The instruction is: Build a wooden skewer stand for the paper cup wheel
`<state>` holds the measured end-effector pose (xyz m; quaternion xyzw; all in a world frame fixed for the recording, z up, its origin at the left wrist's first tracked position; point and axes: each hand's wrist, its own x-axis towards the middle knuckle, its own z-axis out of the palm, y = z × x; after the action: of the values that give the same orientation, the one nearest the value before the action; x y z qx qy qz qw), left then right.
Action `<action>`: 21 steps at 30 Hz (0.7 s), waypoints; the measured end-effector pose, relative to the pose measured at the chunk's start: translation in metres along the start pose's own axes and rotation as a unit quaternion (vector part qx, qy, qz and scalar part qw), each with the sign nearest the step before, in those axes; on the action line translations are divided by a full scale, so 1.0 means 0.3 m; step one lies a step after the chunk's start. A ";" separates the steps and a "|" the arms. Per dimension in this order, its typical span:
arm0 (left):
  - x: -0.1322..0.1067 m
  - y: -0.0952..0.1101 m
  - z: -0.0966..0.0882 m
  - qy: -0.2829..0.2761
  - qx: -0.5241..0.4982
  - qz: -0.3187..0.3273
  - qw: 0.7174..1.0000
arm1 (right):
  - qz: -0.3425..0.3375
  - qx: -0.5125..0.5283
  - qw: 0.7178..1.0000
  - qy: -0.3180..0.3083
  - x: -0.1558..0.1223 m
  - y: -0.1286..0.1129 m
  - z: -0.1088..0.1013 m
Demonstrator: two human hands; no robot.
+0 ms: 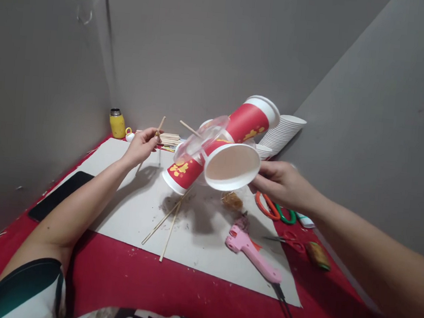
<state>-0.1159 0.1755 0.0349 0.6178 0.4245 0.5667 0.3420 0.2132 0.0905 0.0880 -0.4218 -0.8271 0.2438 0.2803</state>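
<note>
Paper-cup assembly hanging at centre frame

A red surface is spreading below, carrying a flat, pale board. Smooth, tapering cups are jutting around translucent, rounded plastic. The right hand, right of centre, is gripping the assembly, fingertips partly hidden. Left of centre, the left hand is pinching a slim wooden stick.

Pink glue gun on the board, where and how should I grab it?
Probably best to take the pink glue gun around the middle of its handle, with the right hand, once free, coming from the near right. The slim handle slants that way, with the nozzle end pointing away. Avoid the black cord leaving the handle's end.
</note>
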 end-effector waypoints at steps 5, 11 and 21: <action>0.012 0.009 0.026 -0.025 -0.022 -0.002 0.999 | 0.044 0.034 0.998 0.000 -0.002 -0.021 0.015; 0.013 0.001 0.048 -0.066 -0.056 -0.024 0.996 | 0.089 0.091 0.992 -0.003 0.042 -0.043 0.044; -0.021 0.045 0.059 -0.082 -0.089 -0.019 0.992 | 0.151 0.154 0.976 -0.026 0.120 -0.131 0.114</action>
<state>-0.0966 0.1652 0.0423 0.6208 0.3548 0.5430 0.4403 0.1509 0.0942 0.0976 -0.4874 -0.7128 0.4190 0.2807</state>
